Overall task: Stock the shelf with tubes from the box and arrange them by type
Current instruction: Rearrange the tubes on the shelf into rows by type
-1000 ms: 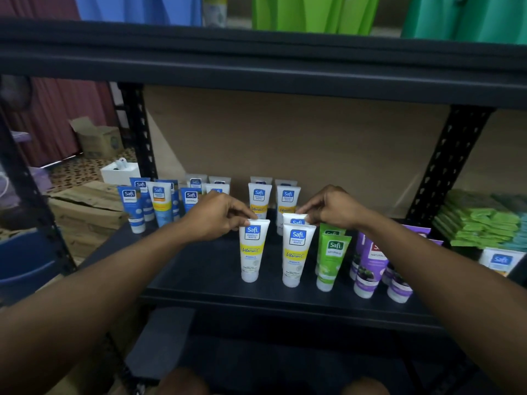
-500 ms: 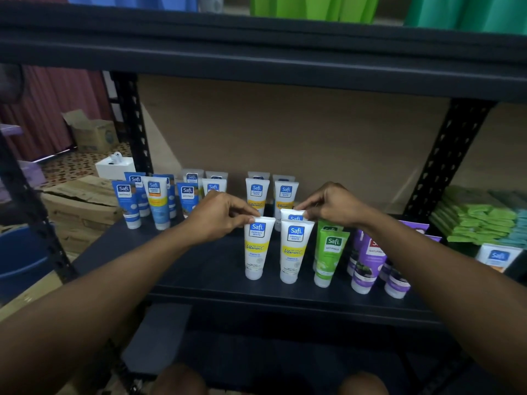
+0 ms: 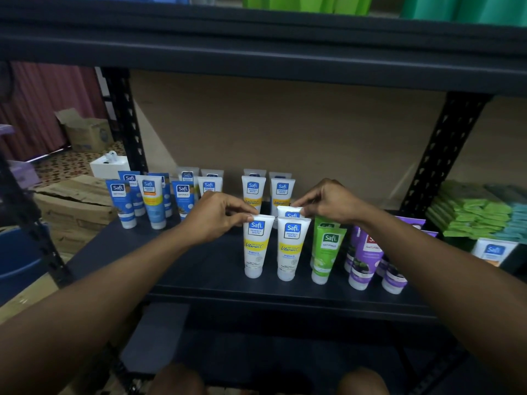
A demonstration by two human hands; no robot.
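Observation:
On the dark shelf (image 3: 199, 269) several tubes stand on their caps. My left hand (image 3: 216, 215) pinches the top of a front white-and-yellow tube (image 3: 256, 246). Beside it stands a second yellow tube (image 3: 291, 249), and my right hand (image 3: 328, 202) pinches the top of a third white tube (image 3: 289, 213) right behind that one. More yellow tubes (image 3: 268, 191) stand at the back. A green tube (image 3: 326, 252) and purple tubes (image 3: 365, 258) are to the right, blue tubes (image 3: 148, 198) at the left.
A black upright post (image 3: 439, 155) bounds the bay on the right; green and teal packets (image 3: 479, 212) lie beyond it. Cardboard boxes (image 3: 74, 206) and a white box (image 3: 109, 165) sit left of the shelf. The upper shelf beam (image 3: 256, 52) hangs overhead.
Both hands stay on the tops of the white tubes. The view has shifted slightly; the tubes look unmoved.

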